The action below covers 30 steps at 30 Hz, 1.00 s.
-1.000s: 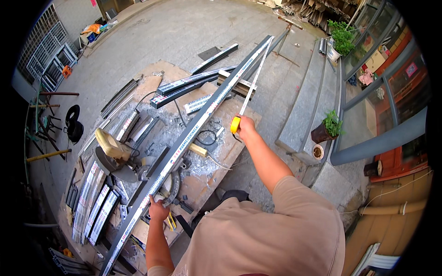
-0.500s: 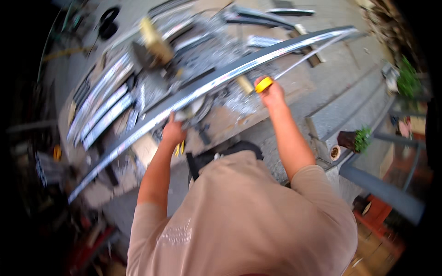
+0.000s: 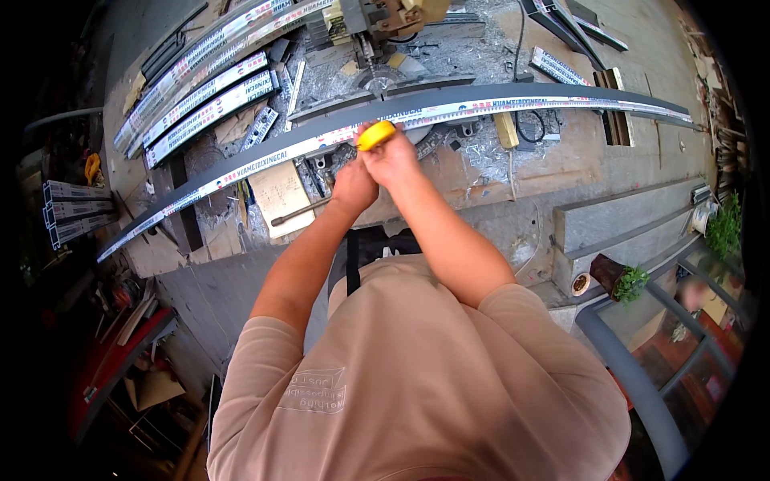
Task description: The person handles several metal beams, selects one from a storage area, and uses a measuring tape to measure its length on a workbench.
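Observation:
A yellow tape measure point(image 3: 375, 136) is in my right hand point(image 3: 391, 159), over the middle of a long grey metal profile point(image 3: 281, 149). The profile lies across the whole work surface, with printed protective film along its near side. A pale strip that looks like the tape's blade point(image 3: 561, 104) runs along it toward the right end. My left hand point(image 3: 354, 186) is closed, close against my right hand and just on the near side of the profile; its fingertips are hidden. Beside it, a dark rod point(image 3: 301, 212) lies over a pale board point(image 3: 281, 196).
Behind the profile stands a cutting saw point(image 3: 377, 32) among metal shavings point(image 3: 465, 52). Film-wrapped profiles point(image 3: 212, 108) are stacked at the left, with more point(image 3: 557, 66) at the far right. A wooden block point(image 3: 505, 130) sits near the profile. Potted plants point(image 3: 630, 282) stand at the right.
My right hand has moved left with the tape measure, from away on the right to the profile's middle. My left hand has shifted right and drawn in its pointing finger. The view has turned.

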Each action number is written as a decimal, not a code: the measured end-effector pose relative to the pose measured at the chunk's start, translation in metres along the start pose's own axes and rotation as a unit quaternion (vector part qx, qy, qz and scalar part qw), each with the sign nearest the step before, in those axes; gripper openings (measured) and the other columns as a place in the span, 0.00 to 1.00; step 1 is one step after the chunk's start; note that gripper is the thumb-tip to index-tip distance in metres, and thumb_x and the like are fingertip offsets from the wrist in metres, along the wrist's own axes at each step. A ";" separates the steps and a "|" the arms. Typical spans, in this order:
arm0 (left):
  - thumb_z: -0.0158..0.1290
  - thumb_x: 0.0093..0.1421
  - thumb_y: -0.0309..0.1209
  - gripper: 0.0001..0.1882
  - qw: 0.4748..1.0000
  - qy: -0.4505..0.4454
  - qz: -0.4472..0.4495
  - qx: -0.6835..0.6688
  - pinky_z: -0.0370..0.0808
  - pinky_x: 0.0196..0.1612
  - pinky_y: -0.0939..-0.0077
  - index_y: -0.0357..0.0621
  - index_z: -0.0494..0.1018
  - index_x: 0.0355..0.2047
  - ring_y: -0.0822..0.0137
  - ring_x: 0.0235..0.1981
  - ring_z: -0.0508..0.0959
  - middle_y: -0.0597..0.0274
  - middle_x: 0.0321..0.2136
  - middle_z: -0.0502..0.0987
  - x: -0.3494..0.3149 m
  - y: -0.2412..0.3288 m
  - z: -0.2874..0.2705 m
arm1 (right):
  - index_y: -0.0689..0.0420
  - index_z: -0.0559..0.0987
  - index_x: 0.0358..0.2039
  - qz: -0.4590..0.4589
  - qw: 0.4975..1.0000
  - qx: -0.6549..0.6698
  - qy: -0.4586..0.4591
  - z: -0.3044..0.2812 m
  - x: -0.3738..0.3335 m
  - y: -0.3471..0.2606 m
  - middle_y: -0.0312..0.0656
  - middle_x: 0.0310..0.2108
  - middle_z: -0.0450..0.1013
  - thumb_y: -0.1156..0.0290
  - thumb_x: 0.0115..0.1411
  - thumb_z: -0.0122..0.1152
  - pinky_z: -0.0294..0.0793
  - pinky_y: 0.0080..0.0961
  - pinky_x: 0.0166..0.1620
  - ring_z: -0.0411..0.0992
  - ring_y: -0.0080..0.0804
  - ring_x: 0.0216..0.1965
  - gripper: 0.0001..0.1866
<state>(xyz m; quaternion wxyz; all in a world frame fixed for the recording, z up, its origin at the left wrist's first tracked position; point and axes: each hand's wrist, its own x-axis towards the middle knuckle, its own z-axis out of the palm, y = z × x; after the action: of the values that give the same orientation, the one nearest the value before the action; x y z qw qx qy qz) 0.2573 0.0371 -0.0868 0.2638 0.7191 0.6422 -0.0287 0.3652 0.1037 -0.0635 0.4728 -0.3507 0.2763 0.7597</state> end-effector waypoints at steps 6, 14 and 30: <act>0.50 0.66 0.41 0.37 0.981 0.150 0.113 0.050 0.55 0.73 0.47 0.47 0.57 0.73 0.41 0.70 0.61 0.39 0.71 0.58 0.009 -0.032 0.044 | 0.61 0.70 0.48 0.058 0.997 0.044 0.010 0.020 0.033 0.069 0.53 0.41 0.76 0.51 0.78 0.41 0.82 0.50 0.51 0.78 0.49 0.40 0.23; 0.49 0.68 0.47 0.38 0.977 0.173 0.011 0.122 0.47 0.73 0.35 0.57 0.54 0.76 0.32 0.72 0.53 0.40 0.71 0.56 0.023 -0.037 0.074 | 0.64 0.72 0.50 0.049 0.998 0.028 -0.004 0.020 0.049 0.109 0.52 0.46 0.75 0.59 0.76 0.49 0.80 0.52 0.54 0.77 0.49 0.47 0.18; 0.45 0.69 0.43 0.21 0.971 0.054 0.098 0.213 0.50 0.68 0.23 0.52 0.72 0.58 0.32 0.72 0.55 0.50 0.77 0.48 0.009 -0.029 0.057 | 0.62 0.71 0.50 0.033 0.999 0.003 0.031 0.005 0.079 0.117 0.55 0.43 0.75 0.57 0.77 0.47 0.80 0.56 0.52 0.77 0.52 0.43 0.19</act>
<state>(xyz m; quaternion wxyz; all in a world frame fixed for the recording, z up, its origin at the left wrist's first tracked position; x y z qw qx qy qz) 0.2482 0.0222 -0.1494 0.0709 0.8190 0.5605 -0.1001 0.2334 0.1020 -0.1127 0.4394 -0.3637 0.3047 0.7628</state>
